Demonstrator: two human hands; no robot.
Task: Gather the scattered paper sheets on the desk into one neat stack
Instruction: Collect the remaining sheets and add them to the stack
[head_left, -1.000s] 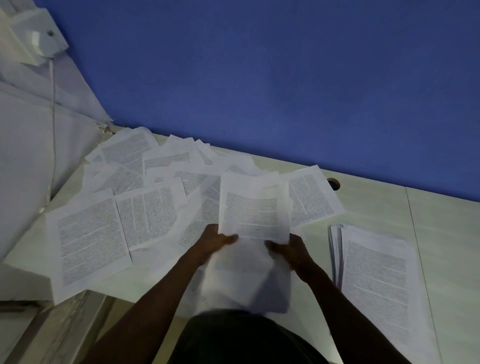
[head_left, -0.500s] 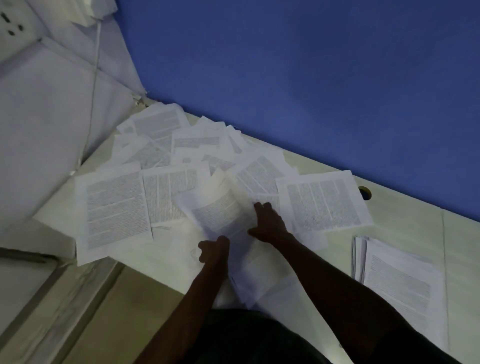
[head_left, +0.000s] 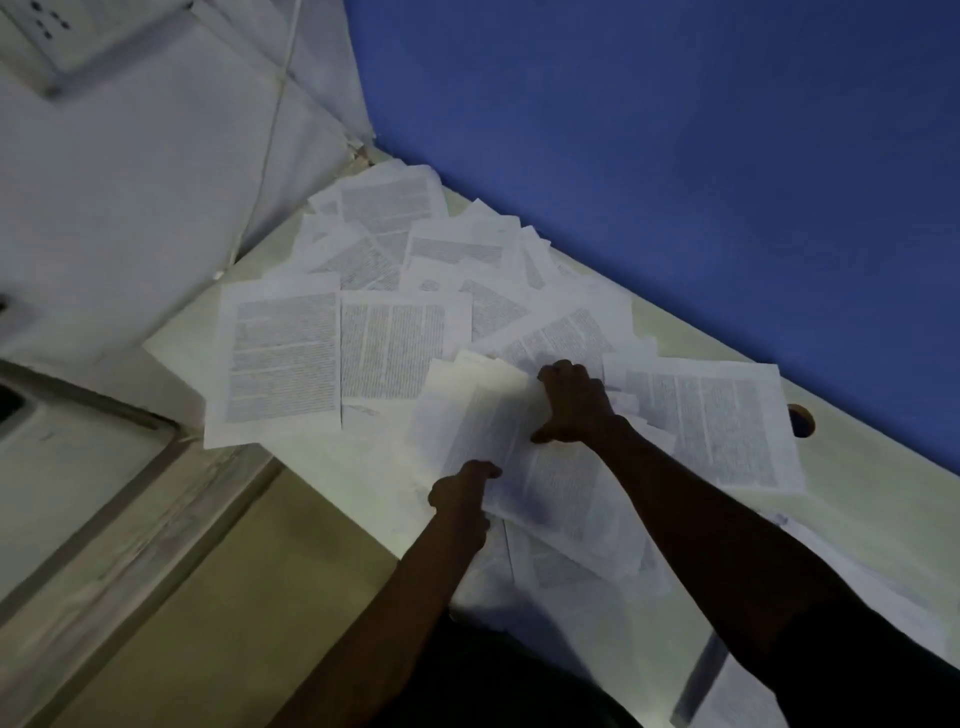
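white printed sheets, a partly gathered bundle (head_left: 524, 441), lie on the tabletop (head_left: 332, 467) near its front edge, long axis running from the front edge toward the far wall. left hand (head_left: 460, 491) pinches its near-left corner; right hand (head_left: 574, 402), fingers curled, presses its far edge. loose sheets (head_left: 332, 358) lie to the left and toward the far-left corner, nearer the left hand; another sheet (head_left: 717, 421) lies right, beside a cable hole (head_left: 801, 421).
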